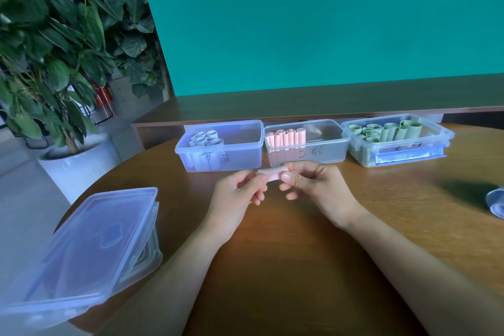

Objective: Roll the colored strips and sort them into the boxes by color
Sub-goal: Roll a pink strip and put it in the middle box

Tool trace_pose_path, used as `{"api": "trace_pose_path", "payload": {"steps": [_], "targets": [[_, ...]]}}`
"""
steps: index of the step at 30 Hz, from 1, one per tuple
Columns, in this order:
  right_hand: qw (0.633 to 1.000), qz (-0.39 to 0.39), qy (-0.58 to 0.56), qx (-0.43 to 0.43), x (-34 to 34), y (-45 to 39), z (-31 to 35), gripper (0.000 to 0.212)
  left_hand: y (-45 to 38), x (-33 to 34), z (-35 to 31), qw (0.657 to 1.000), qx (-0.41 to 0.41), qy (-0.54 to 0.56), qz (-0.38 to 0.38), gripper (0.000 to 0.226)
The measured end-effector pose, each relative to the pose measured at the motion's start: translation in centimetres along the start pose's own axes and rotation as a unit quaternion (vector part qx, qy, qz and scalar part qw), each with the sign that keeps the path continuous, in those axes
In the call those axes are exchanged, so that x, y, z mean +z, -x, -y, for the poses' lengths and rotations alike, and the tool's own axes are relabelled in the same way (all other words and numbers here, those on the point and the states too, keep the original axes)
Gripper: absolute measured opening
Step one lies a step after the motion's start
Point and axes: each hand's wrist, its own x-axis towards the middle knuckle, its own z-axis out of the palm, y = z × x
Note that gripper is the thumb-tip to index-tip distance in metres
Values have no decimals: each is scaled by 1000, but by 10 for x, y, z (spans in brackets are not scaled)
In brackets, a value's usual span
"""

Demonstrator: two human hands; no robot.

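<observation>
Both hands pinch a pink roll (269,174) at its ends, left hand (240,194) and right hand (313,188) holding it above the desk (272,254), just before the pink box (305,146). A slackened grip would likely let the coil spring open before it drops in.

left hand (240,191): bare | right hand (316,188): bare | forearms: no sleeves

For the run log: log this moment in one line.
left hand + right hand: pinch pink roll | above table | pink box: open
</observation>
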Motion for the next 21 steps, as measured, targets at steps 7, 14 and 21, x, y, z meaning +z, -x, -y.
{"api": "trace_pose_path", "payload": {"steps": [7, 14, 21], "targets": [[999, -43, 22, -13, -25, -14, 23, 15, -21, 30, -13, 998, 8, 55, -13, 15], [960, -126, 248, -37, -82, -63, 55, 13, -58, 81, -5, 990, 63, -33, -121, 26], [871, -129, 473, -10, -122, -127, 50, 4, -78, 81, 16, 952, 173, -211, -137, 46]]}}
